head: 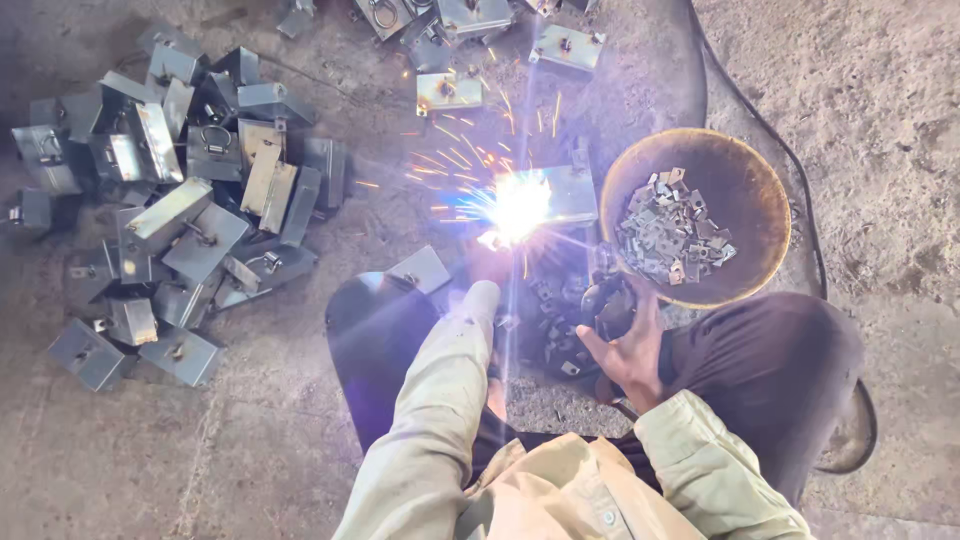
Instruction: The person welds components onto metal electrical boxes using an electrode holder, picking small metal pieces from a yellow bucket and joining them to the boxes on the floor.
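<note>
A white-blue welding flare (515, 208) burns on a grey metal box (565, 192) lying on the floor in front of me. My left hand (487, 264) reaches out of a pale sleeve to just below the flare; glare hides its fingers and whatever it holds. My right hand (628, 350) sits lower right, fingers curled on a dark rounded tool (605, 303) that points toward the flare. Orange sparks fly up and to the left. Small dark metal pieces (560, 345) lie between my knees.
A rusty round bowl (745, 165) holding several small metal clips (672, 228) stands right of the flare. A heap of grey metal boxes (180, 210) fills the left floor; more boxes (450, 90) lie at the top. A black cable (765, 130) curves past the bowl.
</note>
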